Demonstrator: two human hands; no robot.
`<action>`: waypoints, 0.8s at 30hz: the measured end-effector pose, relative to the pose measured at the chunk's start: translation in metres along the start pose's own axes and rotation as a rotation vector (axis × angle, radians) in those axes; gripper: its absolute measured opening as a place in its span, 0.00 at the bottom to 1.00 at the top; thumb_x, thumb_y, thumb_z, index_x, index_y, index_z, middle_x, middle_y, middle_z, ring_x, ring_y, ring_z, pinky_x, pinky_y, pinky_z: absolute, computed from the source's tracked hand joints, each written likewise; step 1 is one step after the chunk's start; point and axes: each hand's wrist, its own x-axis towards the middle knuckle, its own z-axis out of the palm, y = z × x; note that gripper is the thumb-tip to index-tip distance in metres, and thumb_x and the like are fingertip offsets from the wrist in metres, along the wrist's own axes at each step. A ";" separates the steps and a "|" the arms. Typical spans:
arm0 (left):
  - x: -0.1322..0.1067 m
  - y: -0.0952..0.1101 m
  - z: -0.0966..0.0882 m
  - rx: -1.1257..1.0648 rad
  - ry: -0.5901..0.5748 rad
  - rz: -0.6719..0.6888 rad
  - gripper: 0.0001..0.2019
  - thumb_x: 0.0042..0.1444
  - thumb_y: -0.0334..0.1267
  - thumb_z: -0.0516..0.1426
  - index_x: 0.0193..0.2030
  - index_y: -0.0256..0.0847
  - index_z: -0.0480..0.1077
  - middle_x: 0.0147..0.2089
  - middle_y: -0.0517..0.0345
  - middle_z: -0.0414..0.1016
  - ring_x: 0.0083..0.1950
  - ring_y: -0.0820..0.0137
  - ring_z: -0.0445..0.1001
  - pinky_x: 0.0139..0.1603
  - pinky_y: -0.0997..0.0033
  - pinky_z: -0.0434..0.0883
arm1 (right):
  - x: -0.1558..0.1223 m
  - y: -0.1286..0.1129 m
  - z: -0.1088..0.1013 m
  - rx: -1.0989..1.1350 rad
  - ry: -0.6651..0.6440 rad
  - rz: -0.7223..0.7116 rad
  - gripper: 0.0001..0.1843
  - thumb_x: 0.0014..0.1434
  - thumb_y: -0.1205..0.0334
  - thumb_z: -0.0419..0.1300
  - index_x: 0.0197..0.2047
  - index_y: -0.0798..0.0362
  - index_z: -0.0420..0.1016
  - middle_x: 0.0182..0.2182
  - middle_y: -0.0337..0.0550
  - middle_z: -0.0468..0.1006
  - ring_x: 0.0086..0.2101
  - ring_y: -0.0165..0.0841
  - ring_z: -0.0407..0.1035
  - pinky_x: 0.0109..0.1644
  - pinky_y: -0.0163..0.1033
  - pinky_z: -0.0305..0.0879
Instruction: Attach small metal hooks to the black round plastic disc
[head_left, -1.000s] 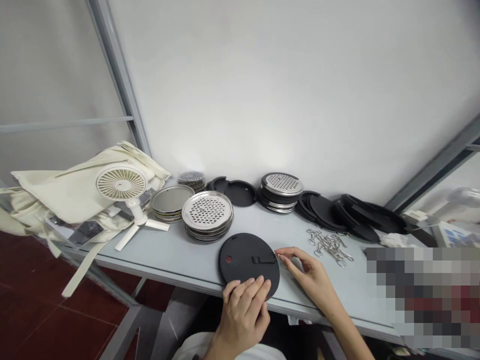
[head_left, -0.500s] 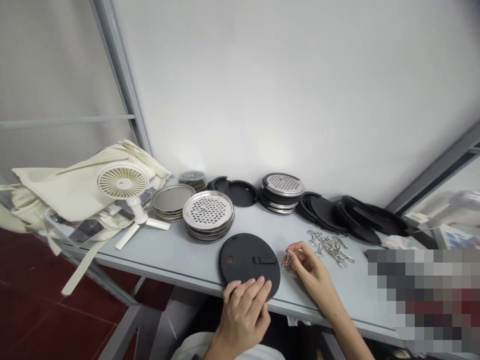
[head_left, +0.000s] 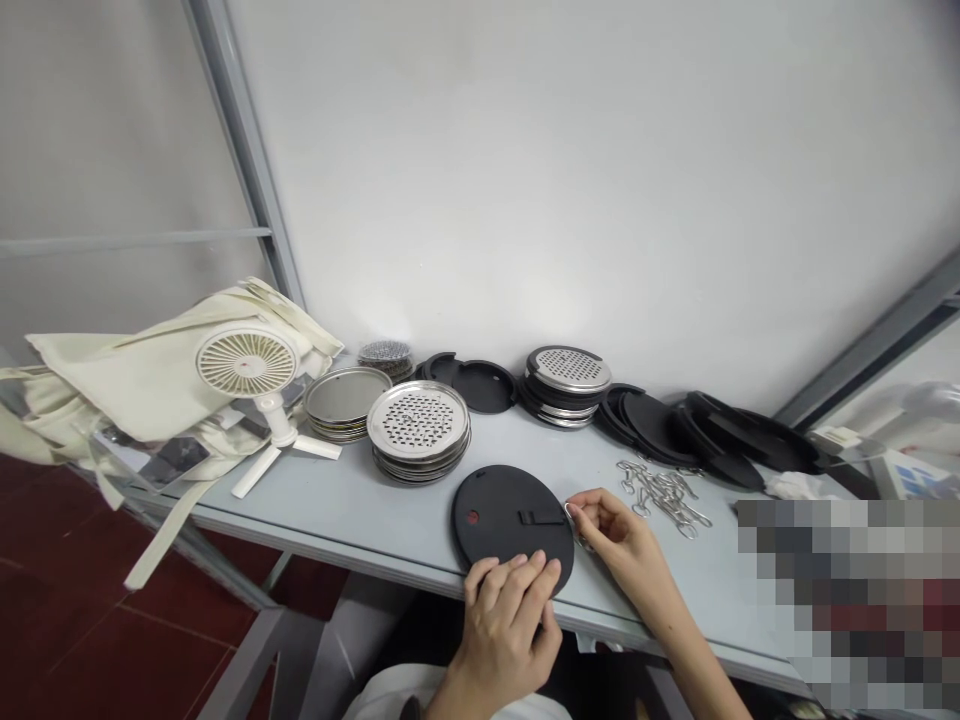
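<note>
A round black disc (head_left: 510, 518) with a red dot and a small raised tab lies flat at the front edge of the grey table (head_left: 352, 500). My left hand (head_left: 510, 622) rests on the disc's near rim, fingers curled over it. My right hand (head_left: 616, 532) is at the disc's right edge, fingers pinched on a small metal wire clip (head_left: 577, 520). A loose pile of the same metal clips (head_left: 664, 492) lies just beyond my right hand.
Stacks of perforated steel plates (head_left: 418, 430) and plain steel plates (head_left: 345, 402) stand behind the disc. Black discs (head_left: 690, 425) lie fanned out at the back right, with another mixed stack (head_left: 566, 380). A small white fan (head_left: 244, 365) and cloth bags (head_left: 135, 385) are at the left.
My right hand picked a clip near the pile and brought it back to the disc's right edge. The disc and my left hand shifted slightly right.
</note>
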 end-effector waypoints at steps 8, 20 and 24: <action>0.002 0.009 0.000 -0.020 -0.074 -0.029 0.17 0.59 0.38 0.55 0.55 0.45 0.71 0.50 0.57 0.77 0.48 0.67 0.73 0.55 0.63 0.60 | 0.000 -0.001 0.000 -0.014 0.004 0.000 0.19 0.60 0.43 0.58 0.35 0.52 0.70 0.23 0.37 0.67 0.25 0.31 0.61 0.30 0.35 0.59; 0.003 0.012 -0.001 0.013 -0.086 -0.019 0.18 0.61 0.36 0.55 0.57 0.45 0.70 0.52 0.56 0.76 0.49 0.67 0.71 0.56 0.63 0.59 | -0.001 0.000 -0.002 -0.056 -0.051 -0.006 0.18 0.64 0.45 0.54 0.35 0.52 0.68 0.21 0.33 0.59 0.23 0.29 0.55 0.28 0.34 0.53; 0.005 0.012 -0.001 0.015 -0.079 -0.017 0.18 0.61 0.36 0.55 0.57 0.45 0.70 0.52 0.57 0.76 0.49 0.67 0.72 0.57 0.63 0.59 | -0.002 0.001 -0.002 -0.025 -0.092 0.005 0.17 0.65 0.46 0.52 0.35 0.51 0.66 0.20 0.31 0.58 0.23 0.28 0.54 0.27 0.33 0.53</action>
